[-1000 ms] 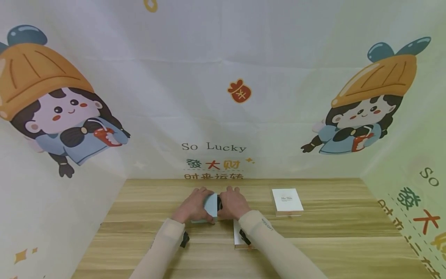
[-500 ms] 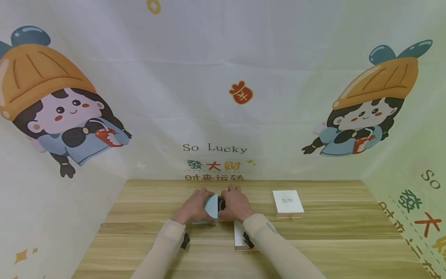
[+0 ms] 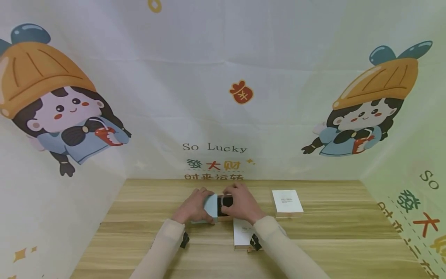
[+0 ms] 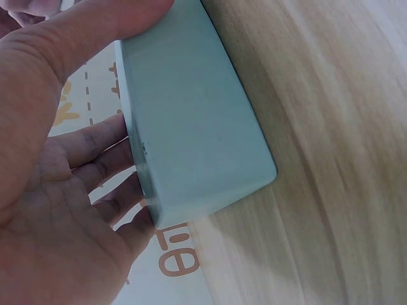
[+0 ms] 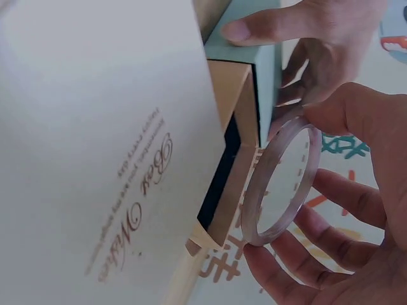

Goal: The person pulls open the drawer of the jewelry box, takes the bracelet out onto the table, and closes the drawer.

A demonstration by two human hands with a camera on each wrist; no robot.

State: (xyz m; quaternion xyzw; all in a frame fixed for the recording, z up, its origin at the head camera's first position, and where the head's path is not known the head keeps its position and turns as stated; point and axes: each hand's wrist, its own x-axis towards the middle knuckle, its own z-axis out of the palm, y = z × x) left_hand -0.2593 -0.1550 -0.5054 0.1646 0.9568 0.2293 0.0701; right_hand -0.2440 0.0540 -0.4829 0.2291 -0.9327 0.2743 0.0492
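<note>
Pale bangle (image 5: 252, 206) is tilted in R hand (image 3: 244, 203), nr lt-blue box (image 4: 191, 121) w/ tan drawer (image 5: 230, 86) part-out, dk inside.

The box sleeve (image 4: 191, 114) is pale blue, the drawer (image 5: 238, 181) tan, its lining (image 5: 220, 179) dark, the bangle (image 5: 255, 187) pinkish-grey.

White lettered box (image 3: 287, 200) lies flat on wood-grain tabletop (image 3: 331, 236); second white box (image 3: 242, 235) nearer; creased "So Lucky" backdrop (image 3: 278, 97) behind.
</note>
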